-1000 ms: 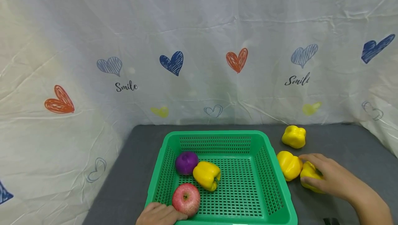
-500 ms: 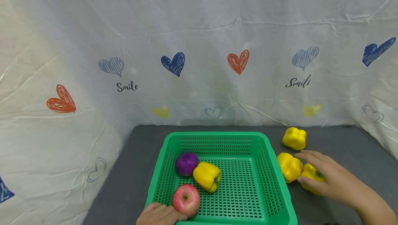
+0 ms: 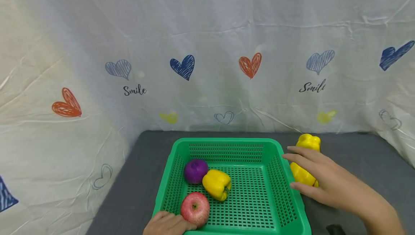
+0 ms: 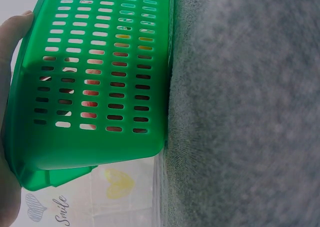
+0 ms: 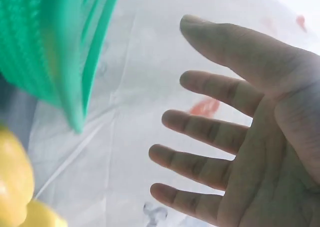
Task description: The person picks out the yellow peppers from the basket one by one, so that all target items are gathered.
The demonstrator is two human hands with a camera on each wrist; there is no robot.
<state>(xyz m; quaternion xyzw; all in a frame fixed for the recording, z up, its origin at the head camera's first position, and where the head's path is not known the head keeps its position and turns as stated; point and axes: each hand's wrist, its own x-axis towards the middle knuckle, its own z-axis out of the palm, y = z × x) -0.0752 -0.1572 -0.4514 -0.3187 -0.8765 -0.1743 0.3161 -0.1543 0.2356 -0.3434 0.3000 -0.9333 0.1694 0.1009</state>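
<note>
My left hand point(image 3: 168, 224) holds the near-left rim of a green plastic basket point(image 3: 227, 140); in the left wrist view the thumb lies along the outside of the rim. Inside the basket are a red apple point(image 3: 195, 208) near the left fingers, a yellow bell pepper point(image 3: 214, 183) and a smooth purple round thing point(image 3: 196, 171). Fingers spread and nothing in it, my right hand point(image 3: 327, 181) hovers by the basket's right rim. Under and behind it are a yellow bell pepper point(image 3: 301, 174) and another bell pepper point(image 3: 308, 140). A third pepper is hidden by the hand.
A dark grey cloth point(image 3: 129, 191) covers the table. White curtains point(image 3: 214, 29) printed with hearts and "Smile" hang behind and to the left. A small dark object point(image 3: 335, 229) shows at the bottom edge, below the right hand.
My right hand has risen off the nearest loose pepper and shifted left toward the basket, its fingers spreading. The left hand stays on the rim, and the basket's contents have not moved.
</note>
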